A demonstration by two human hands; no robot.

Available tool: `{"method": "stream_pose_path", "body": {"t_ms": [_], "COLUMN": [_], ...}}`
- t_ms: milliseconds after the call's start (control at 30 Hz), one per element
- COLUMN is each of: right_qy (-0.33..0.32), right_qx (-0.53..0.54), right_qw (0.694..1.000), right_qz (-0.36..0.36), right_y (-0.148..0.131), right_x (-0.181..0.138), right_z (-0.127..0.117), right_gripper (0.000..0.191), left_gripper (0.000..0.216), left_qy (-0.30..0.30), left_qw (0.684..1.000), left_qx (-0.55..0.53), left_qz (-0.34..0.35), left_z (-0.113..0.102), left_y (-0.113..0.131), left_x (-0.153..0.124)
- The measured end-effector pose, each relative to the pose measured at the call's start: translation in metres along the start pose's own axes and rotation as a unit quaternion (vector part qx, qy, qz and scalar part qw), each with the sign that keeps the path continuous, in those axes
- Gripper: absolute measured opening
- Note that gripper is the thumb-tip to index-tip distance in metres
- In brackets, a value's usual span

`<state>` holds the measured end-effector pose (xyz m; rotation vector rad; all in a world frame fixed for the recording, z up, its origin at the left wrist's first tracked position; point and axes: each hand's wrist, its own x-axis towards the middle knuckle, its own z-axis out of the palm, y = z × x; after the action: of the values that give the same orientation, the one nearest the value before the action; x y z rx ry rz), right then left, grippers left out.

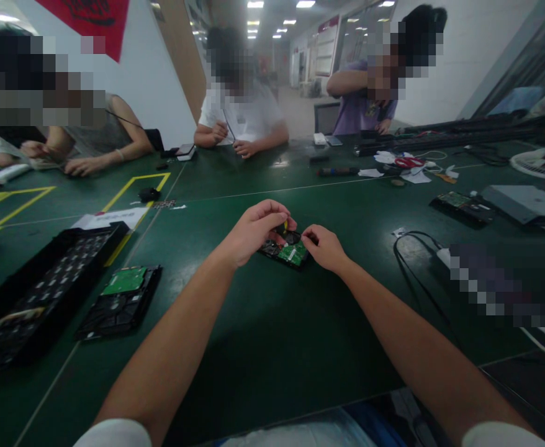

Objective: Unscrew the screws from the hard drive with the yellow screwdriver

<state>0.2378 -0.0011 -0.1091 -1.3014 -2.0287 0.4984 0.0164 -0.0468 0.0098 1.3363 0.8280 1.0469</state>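
A hard drive [293, 253] lies on the green table in front of me, its green circuit board facing up. From its far left side my left hand [255, 231] reaches over it, fingers closed in a pinch. A small yellow piece [285, 225] shows at those fingertips; its kind is not clear, and the fingers hide part of the drive. My right hand [326, 248] is at the drive's right edge, thumb and forefinger pinched together against it.
To the left are a second hard drive [120, 301] and a long black tray [58, 279]. On the right lie another drive [461, 208], a grey box [528, 203] and a black cable [405, 264]. Several people sit across the table [235, 385], near scattered papers and a fan [540, 164].
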Motion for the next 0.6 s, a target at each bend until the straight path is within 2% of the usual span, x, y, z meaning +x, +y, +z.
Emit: {"method": "stream_pose_path", "body": {"t_ms": [400, 600], "right_qy": [-0.005, -0.005], "right_qx": [0.002, 0.002], "right_qw": [1.000, 1.000], "right_qz": [0.002, 0.004], "right_y": [-0.0009, 0.0016], "right_x": [0.0001, 0.0004], "right_z": [-0.0015, 0.0001], "right_gripper": [0.009, 0.010], "left_gripper": [0.022, 0.018], "left_qy": [0.022, 0.002], "left_qw": [0.998, 1.000], "left_qx": [0.056, -0.006], "left_qz": [0.017, 0.024], "left_z": [-0.0014, -0.0008], "left_y": [0.0007, 0.0004], "left_x": [0.0007, 0.0006]}}
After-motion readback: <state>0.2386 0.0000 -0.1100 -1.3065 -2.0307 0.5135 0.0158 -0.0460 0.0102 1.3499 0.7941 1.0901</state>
